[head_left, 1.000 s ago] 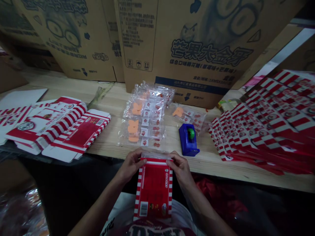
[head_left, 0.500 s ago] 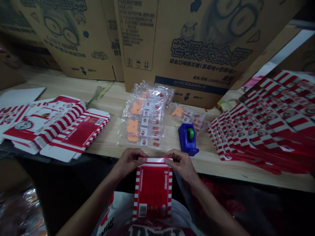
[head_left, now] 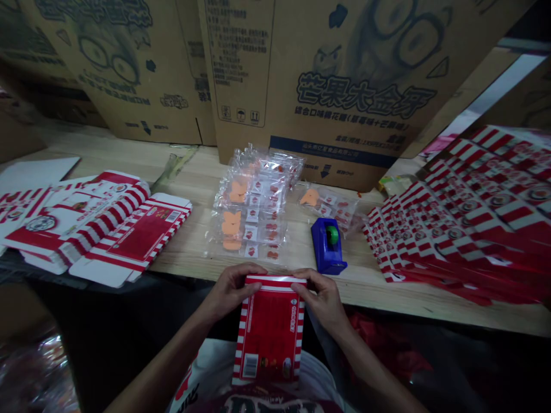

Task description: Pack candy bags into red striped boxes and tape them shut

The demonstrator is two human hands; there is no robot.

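A red and white striped carton (head_left: 269, 330) stands upright against my lap, just below the front edge of the wooden table (head_left: 193, 172). My left hand (head_left: 230, 289) pinches its top left corner, thumb on the red face. My right hand (head_left: 321, 295) pinches the top right corner the same way. The top flap lies folded down between my fingers. Just beyond my hands lies a pile of clear plastic packets (head_left: 253, 212) holding orange pieces and small cards.
A blue tape dispenser (head_left: 327, 246) sits right of the packets. Flat striped cartons are fanned out at the right (head_left: 465, 223), and filled ones are stacked at the left (head_left: 94, 221). Big brown cardboard boxes (head_left: 344, 86) wall the back of the table.
Both hands have pressed the carton's top flap down and shifted their grip slightly at the top corners. The carton stays in place against my lap.
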